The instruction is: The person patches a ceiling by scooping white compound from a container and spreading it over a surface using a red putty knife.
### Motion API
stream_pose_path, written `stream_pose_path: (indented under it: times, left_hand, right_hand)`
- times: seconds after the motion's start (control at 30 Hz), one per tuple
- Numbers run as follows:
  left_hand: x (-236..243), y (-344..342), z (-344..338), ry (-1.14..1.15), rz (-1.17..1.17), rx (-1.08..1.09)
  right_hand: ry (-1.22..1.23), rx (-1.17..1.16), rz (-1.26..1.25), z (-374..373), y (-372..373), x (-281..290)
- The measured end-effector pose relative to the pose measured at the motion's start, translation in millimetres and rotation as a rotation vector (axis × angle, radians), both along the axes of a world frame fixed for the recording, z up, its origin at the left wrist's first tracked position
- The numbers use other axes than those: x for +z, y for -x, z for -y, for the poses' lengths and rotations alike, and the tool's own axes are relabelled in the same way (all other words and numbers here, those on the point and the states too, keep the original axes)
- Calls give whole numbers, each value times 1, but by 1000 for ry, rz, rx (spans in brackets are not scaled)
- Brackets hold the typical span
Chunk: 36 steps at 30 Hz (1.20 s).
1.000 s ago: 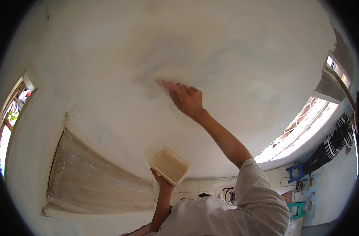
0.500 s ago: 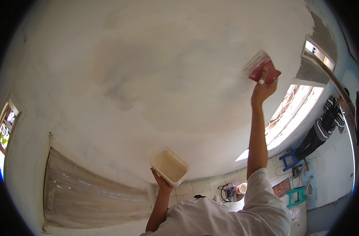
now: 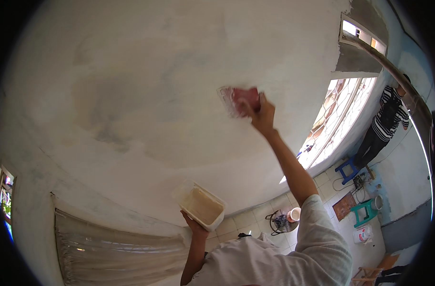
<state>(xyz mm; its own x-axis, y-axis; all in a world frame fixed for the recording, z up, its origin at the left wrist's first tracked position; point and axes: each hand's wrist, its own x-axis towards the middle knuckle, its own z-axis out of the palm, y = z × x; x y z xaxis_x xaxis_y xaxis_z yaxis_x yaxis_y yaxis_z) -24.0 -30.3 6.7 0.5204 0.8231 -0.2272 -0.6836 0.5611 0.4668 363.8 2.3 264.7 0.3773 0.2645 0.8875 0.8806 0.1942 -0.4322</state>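
My right hand (image 3: 262,113) grips a red flat scraper (image 3: 245,100) with pale filler smeared over its far end. The scraper lies against, or very close to, the whitish wall (image 3: 179,143), which has grey and beige patches. Low in front of me, my left hand (image 3: 196,225) holds a white rectangular tub (image 3: 203,208) from its near left side. Beige residue coats the inside of the tub, and its open top faces up and toward the wall.
A curtained window (image 3: 122,248) is at lower left, a grilled window (image 3: 336,109) at right. Another person in a striped shirt (image 3: 391,114) stands on a blue stool (image 3: 347,170). Below are a green stool (image 3: 363,213), a white bucket (image 3: 363,233) and a pole (image 3: 394,71) slanting across.
My right hand has swept the scraper left and slightly down across the wall. The left hand still holds the tub low. The view has shifted, showing more of the room at right.
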Motion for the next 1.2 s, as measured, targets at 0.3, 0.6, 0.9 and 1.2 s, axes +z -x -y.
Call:
stream_pose_path:
  times: [0.3,0.6,0.9,1.2]
  left_hand:
    - [-3,-9,6,17,-58,-17]
    - [14,-15,9,25,-89,-43]
    - [15,-25,7,4,-93,-60]
    - [-7,-5,7,-20,-95,-4]
  right_hand:
    - [-151,-507,-153,74,-109,56]
    - [-20,44,-265,45,22,-25]
    - [-80,-117,120,10,0,42]
    - [-467,-381,-341,78,-76,11]
